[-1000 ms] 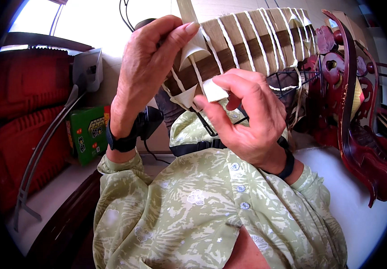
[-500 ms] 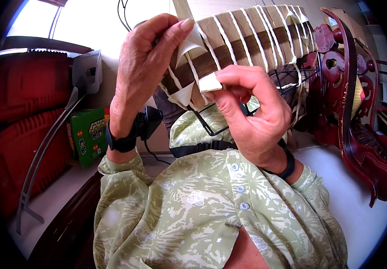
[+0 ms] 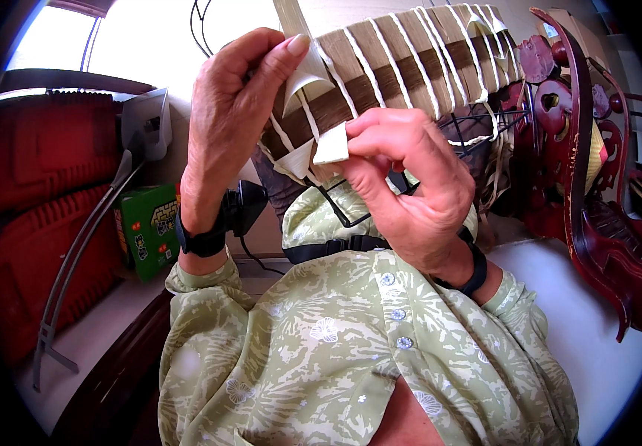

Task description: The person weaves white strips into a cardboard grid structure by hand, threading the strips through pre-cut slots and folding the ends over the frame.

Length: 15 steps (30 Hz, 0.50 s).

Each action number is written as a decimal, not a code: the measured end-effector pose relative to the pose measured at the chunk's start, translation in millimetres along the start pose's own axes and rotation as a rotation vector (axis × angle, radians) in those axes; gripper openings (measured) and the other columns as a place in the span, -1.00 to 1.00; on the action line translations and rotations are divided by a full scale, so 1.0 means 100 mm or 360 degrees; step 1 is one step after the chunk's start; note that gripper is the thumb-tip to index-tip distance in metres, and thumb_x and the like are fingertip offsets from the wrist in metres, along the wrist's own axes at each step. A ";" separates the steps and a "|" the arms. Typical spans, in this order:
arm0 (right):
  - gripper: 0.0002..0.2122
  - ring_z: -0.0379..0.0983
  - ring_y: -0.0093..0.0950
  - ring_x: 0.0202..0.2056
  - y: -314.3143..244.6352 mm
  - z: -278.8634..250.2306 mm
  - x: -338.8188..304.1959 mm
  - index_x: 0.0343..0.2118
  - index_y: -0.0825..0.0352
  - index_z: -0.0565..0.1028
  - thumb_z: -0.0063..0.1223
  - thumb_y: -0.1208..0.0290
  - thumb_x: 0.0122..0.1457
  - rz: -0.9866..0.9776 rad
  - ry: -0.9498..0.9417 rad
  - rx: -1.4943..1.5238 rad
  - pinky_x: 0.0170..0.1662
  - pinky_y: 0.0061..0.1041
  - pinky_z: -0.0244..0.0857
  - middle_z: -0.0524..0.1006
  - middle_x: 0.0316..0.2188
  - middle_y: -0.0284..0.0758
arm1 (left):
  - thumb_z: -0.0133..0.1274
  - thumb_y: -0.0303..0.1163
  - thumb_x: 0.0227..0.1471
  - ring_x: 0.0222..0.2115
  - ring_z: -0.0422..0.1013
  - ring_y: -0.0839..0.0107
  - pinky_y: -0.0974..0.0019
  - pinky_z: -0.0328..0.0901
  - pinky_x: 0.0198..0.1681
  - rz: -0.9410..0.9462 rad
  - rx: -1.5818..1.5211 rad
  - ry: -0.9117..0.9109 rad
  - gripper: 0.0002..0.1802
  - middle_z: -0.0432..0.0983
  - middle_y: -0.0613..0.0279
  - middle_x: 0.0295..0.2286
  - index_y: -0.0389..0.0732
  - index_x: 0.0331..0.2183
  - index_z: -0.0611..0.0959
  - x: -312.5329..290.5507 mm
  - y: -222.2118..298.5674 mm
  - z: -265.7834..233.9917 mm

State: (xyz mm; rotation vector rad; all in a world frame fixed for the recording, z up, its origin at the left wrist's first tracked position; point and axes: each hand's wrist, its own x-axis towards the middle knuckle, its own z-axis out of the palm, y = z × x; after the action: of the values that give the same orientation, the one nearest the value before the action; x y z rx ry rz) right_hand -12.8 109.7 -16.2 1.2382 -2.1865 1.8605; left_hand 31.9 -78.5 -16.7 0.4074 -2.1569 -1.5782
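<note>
In front of me is a woven panel (image 3: pixel 373 78) of flat tan and brown strips crossed by white cords (image 3: pixel 400 63), on a black wire frame (image 3: pixel 345 217). At its left end, my left hand (image 3: pixel 224 104) is closed in a pinch on a flat tan strip (image 3: pixel 305 83) that curls under the thumb. My right hand (image 3: pixel 417 193) pinches a cream strip (image 3: pixel 331 146) between thumb and forefinger, near the panel's lower left edge. Beside it lies a folded pale strip end (image 3: pixel 293 160). My fingers hide part of the weave.
Carved dark red wooden furniture (image 3: pixel 581 171) stands to the right. On the left are red plastic cases (image 3: pixel 46 156), a green box (image 3: pixel 148 230) and a grey curved metal bar (image 3: pixel 76 260). A black device (image 3: pixel 247 206) with a cable is by my left wrist.
Both hands have shifted slightly left, along with the left end of the woven panel. The cream strip in my right hand has moved left and a little down.
</note>
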 end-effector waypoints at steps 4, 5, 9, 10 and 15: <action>-0.78 0.53 -0.49 -0.44 0.06 -0.02 0.03 -0.38 0.30 0.61 0.39 0.61 -0.14 -0.0191 -0.0026 -0.0093 -0.38 -0.53 0.41 0.56 -0.38 -0.38 | 0.11 -0.22 0.26 -0.58 0.14 0.73 0.50 0.05 -0.57 0.0010 -0.0007 -0.0001 -0.67 0.26 0.51 -0.65 -0.29 -0.42 0.61 0.00 0.02 0.01; -0.78 0.53 -0.49 -0.43 0.09 -0.02 0.04 -0.39 0.29 0.61 0.40 0.59 -0.15 -0.0266 -0.0027 -0.0126 -0.38 -0.52 0.42 0.55 -0.39 -0.38 | 0.11 -0.22 0.26 -0.58 0.13 0.73 0.50 0.05 -0.57 0.0015 -0.0001 -0.0015 -0.67 0.26 0.51 -0.65 -0.30 -0.42 0.61 0.01 0.02 0.00; -0.79 0.53 -0.49 -0.43 0.12 0.02 0.05 -0.41 0.29 0.60 0.42 0.55 -0.15 -0.0371 0.0014 -0.0335 -0.38 -0.52 0.42 0.53 -0.40 -0.40 | 0.10 -0.22 0.26 -0.58 0.13 0.72 0.49 0.05 -0.57 -0.0012 0.0027 -0.0005 -0.67 0.24 0.50 -0.65 -0.30 -0.41 0.61 0.02 0.01 0.00; -0.80 0.53 -0.49 -0.43 0.10 0.01 0.06 -0.41 0.30 0.60 0.41 0.55 -0.14 -0.0358 -0.0001 -0.0379 -0.38 -0.51 0.42 0.53 -0.41 -0.40 | 0.10 -0.22 0.26 -0.58 0.12 0.71 0.49 0.05 -0.56 -0.0008 -0.0001 0.0005 -0.67 0.23 0.48 -0.65 -0.30 -0.40 0.61 0.02 0.01 0.01; -0.86 0.28 -0.70 -0.54 -0.21 -0.48 0.33 -0.44 0.39 0.56 0.16 0.46 0.23 0.1058 -0.0630 0.0888 -0.48 -0.69 0.11 0.52 -0.46 -0.41 | 0.09 -0.24 0.27 -0.60 0.13 0.69 0.46 0.07 -0.59 0.0151 0.0078 0.0108 -0.68 0.24 0.44 -0.66 -0.32 -0.38 0.61 -0.04 -0.02 0.02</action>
State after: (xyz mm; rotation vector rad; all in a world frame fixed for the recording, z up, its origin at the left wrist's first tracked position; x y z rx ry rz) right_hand -45.0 132.3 31.0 1.0800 -2.6132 2.8515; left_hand 34.3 -75.1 -19.8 0.3629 -2.1349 -1.4421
